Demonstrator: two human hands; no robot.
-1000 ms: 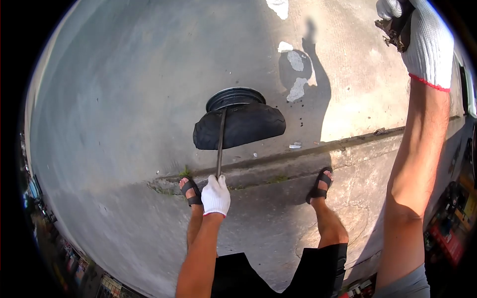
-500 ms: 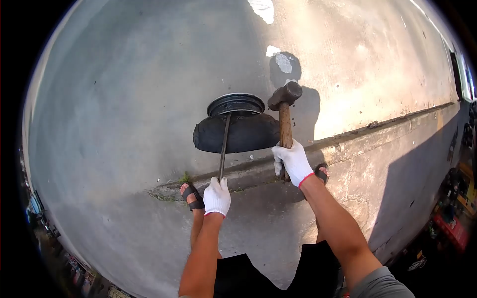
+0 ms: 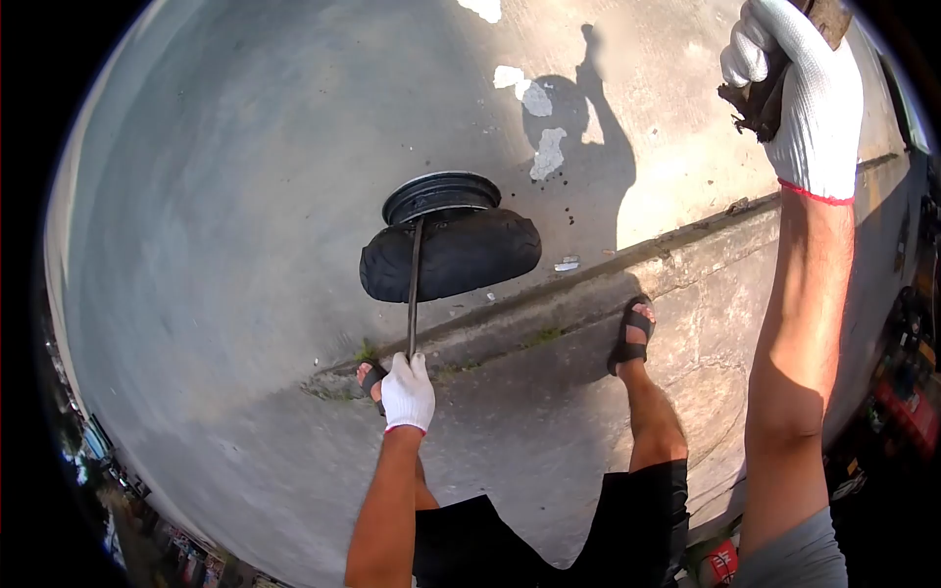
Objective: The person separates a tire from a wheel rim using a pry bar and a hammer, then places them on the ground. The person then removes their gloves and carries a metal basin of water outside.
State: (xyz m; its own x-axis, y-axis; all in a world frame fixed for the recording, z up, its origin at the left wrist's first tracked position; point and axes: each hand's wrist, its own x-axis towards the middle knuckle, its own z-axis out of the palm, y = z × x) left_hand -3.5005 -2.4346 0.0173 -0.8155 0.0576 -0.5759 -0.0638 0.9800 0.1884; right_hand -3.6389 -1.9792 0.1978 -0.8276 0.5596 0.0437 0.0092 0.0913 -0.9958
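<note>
My left hand [image 3: 408,394], in a white glove, is closed round the lower end of a dark metal bar [image 3: 415,289]. The bar's far end meets the place where a metal wheel rim [image 3: 441,194] and a black tire [image 3: 469,257] join. The rim sticks out of the tire on its far side. My right hand [image 3: 809,88], also gloved, is raised at the upper right, its fingers wrapped round the wooden handle of the hammer [image 3: 830,20]. The hammer's head is out of view.
A low concrete step edge [image 3: 578,294] crosses the ground on the near side of the tire. My sandalled feet [image 3: 635,333] are by it. White patches [image 3: 548,154] mark the concrete beyond. Assorted items lie at the far right edge.
Half a second ago the hammer was down beside the tire; my right hand has since lifted it to the upper right. My left hand still holds the bar against the wheel.
</note>
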